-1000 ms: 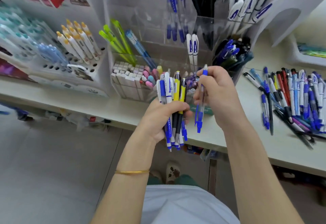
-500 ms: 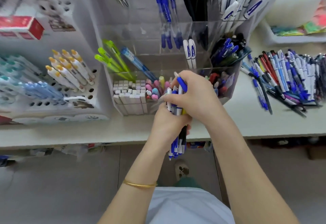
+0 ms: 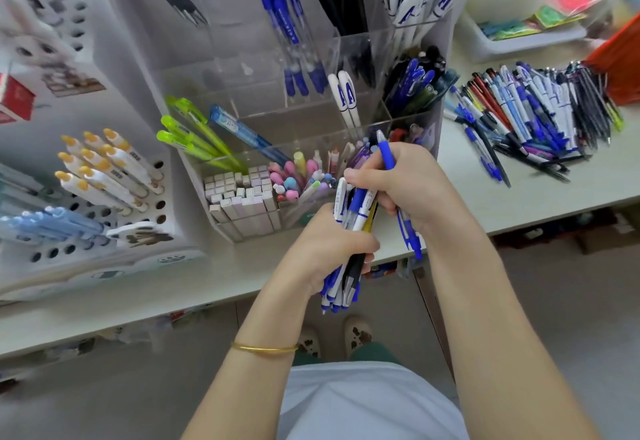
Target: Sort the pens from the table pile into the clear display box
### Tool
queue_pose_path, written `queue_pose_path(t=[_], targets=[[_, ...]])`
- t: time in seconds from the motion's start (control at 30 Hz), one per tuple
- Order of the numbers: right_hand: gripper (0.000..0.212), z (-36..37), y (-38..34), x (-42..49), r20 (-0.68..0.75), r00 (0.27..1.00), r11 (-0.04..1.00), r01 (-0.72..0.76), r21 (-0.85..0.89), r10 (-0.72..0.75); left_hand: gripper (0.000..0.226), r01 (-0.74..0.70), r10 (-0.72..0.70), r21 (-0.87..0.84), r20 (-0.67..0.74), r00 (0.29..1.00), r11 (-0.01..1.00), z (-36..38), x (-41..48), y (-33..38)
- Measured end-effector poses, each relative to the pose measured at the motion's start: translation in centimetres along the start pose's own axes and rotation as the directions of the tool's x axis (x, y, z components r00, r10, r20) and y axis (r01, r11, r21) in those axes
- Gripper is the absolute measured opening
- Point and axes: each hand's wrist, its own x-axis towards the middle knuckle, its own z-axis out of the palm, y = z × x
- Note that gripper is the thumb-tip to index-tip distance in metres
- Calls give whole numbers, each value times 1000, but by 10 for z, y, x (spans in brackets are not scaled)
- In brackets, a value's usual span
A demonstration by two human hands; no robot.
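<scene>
Sorting seems midway: our left hand [image 3: 329, 245] grips a pen bundle [image 3: 341, 283] before the clear display box [image 3: 242, 69], our right hand [image 3: 412, 186] clasps one blue pen [image 3: 386, 155]; a big pile [image 3: 533, 110] lies right of it.

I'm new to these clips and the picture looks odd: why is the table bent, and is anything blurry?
Head view: the wide lens bows the table edge; the orange box at top right is smeared by blur; the left hand gripping a bundle of pens and the right hand holding a blue pen are sharp; light is soft, without hard shadows.
</scene>
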Motion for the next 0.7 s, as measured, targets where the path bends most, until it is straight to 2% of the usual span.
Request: queue_pose_path(t=[0.2,0.3,0.43,0.6,0.63,0.7], targets=[[33,-11,4,4,-5,1000,999,-26,43,26,30,9,-4,-43,115,993,999,2,3,0],[33,-12,7,5,-17,1000,998,1,56,0,31,37,-4,-195,167,986,980,5,3,-1],[26,-9,8,6,-20,998,997,61,52,-60,25,77,29,-475,212,977,877,10,2,-3],[20,-3,11,6,-60,986,988,154,7,-154,13,148,44,-665,263,964,732,14,3,-4],[20,-2,12,6,-66,983,986,169,-6,-169,19,164,50,-701,274,960,694,14,3,-5],[19,-1,13,7,-70,978,981,194,-25,-195,46,191,55,-748,291,955,636,14,4,-6]])
